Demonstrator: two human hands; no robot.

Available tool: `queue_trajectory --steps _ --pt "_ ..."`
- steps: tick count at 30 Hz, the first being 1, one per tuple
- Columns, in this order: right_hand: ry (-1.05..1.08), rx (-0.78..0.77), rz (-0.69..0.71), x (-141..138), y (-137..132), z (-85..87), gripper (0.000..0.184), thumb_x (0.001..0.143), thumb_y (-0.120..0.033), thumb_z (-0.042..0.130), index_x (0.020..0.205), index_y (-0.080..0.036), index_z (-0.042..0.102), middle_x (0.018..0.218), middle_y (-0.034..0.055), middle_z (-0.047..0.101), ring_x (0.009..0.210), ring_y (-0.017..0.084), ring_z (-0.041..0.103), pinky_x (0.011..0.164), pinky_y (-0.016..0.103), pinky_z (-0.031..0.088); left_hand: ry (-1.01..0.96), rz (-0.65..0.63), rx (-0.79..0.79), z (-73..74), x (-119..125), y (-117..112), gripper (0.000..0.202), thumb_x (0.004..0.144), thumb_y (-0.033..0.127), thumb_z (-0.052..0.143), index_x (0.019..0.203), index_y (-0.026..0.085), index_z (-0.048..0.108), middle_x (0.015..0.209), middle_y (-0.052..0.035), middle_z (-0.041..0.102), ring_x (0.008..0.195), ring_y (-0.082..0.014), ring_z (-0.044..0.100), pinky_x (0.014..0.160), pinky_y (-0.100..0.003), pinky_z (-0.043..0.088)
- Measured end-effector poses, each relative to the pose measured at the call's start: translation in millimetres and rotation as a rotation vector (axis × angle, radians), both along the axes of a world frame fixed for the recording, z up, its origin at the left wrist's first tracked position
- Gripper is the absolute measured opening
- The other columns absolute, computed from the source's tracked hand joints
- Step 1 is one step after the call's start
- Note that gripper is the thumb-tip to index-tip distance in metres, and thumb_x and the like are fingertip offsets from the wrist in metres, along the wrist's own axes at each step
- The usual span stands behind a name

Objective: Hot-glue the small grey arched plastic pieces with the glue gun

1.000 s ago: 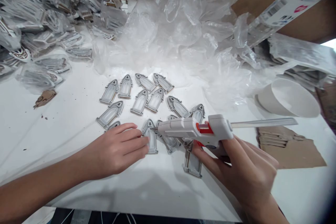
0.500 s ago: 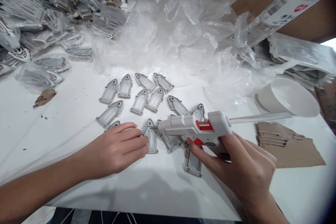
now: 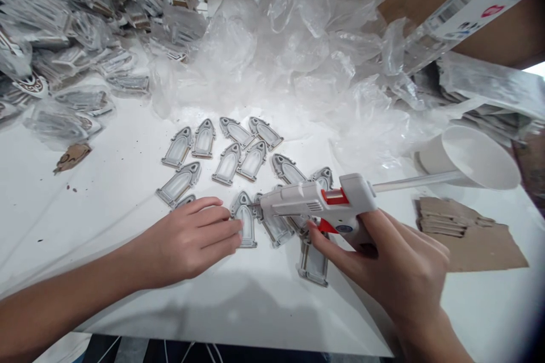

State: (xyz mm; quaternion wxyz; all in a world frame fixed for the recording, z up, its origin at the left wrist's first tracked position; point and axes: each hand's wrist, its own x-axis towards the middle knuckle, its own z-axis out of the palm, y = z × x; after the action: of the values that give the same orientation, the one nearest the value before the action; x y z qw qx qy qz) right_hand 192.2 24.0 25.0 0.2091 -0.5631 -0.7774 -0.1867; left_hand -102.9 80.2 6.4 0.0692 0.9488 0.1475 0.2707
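Observation:
My right hand [image 3: 404,272] grips a white hot glue gun [image 3: 293,199] with a red trigger. A clear glue stick [image 3: 413,181] sticks out of its back. The nozzle points left, over the upper right edge of a grey arched window-shaped piece [image 3: 247,228]; I cannot tell whether it touches. Against that piece's left side rest the fingers of my left hand [image 3: 187,241], pressed together, the thumb hidden. Several similar arched pieces [image 3: 226,164] lie behind. Others lie partly under the gun, and one piece [image 3: 314,265] is nearer the front.
Crumpled clear plastic bags [image 3: 281,51] heap up at the back. Bagged parts [image 3: 63,17] pile at the far left. On the right are a white bowl [image 3: 481,161], torn cardboard [image 3: 477,247] and a labelled plastic package [image 3: 464,11]. A brown scrap [image 3: 73,157] lies left.
The glue gun has shifted slightly right and its back end has risen, so the nozzle sits nearer the arched piece's right edge. My left hand has stayed in place.

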Motion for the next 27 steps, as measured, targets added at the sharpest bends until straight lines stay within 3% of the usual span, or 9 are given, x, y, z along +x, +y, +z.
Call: queue_trajectory --steps 8,14,18,27 --pt "0.053 -0.052 -0.022 0.6 6.6 4.6 0.056 0.080 -0.047 0.074 0.069 -0.024 0.024 0.050 -0.0078 0.034 0.042 0.006 0.031 0.044 0.026 0.026 0.006 -0.001 -0.004 -1.2 -0.3 0.5 0.008 0.094 0.009 0.063 0.101 0.012 0.067 0.106 -0.0078 0.076 0.095 -0.0210 0.067 0.092 -0.042 0.054" --pt "0.139 -0.098 -0.006 5.7 8.8 4.6 0.051 0.078 -0.045 0.075 0.070 -0.023 0.030 0.052 -0.0087 0.031 0.044 0.006 0.032 0.044 0.023 0.027 -0.001 -0.017 -0.006 -2.1 -1.8 0.6 0.006 0.092 0.007 0.065 0.095 0.012 0.065 0.105 -0.0074 0.075 0.093 -0.0206 0.067 0.093 -0.042 0.053" --pt "0.154 -0.076 -0.091 8.3 8.4 2.6 0.049 0.078 -0.049 0.074 0.070 -0.023 0.033 0.052 -0.0091 0.030 0.044 0.005 0.031 0.043 0.022 0.026 -0.019 -0.020 -0.002 -4.0 -4.0 1.3 0.006 0.091 0.011 0.069 0.096 0.011 0.065 0.102 -0.0076 0.075 0.094 -0.0209 0.067 0.094 -0.042 0.053" --pt "0.232 -0.071 -0.078 4.1 8.1 7.9 0.051 0.077 -0.040 0.076 0.072 -0.023 0.028 0.056 -0.0101 0.025 0.048 0.005 0.021 0.042 0.021 0.023 -0.041 -0.010 0.001 -1.9 -4.1 3.4 0.006 0.092 0.017 0.068 0.095 0.012 0.065 0.099 -0.0062 0.076 0.088 -0.0193 0.068 0.092 -0.040 0.053"
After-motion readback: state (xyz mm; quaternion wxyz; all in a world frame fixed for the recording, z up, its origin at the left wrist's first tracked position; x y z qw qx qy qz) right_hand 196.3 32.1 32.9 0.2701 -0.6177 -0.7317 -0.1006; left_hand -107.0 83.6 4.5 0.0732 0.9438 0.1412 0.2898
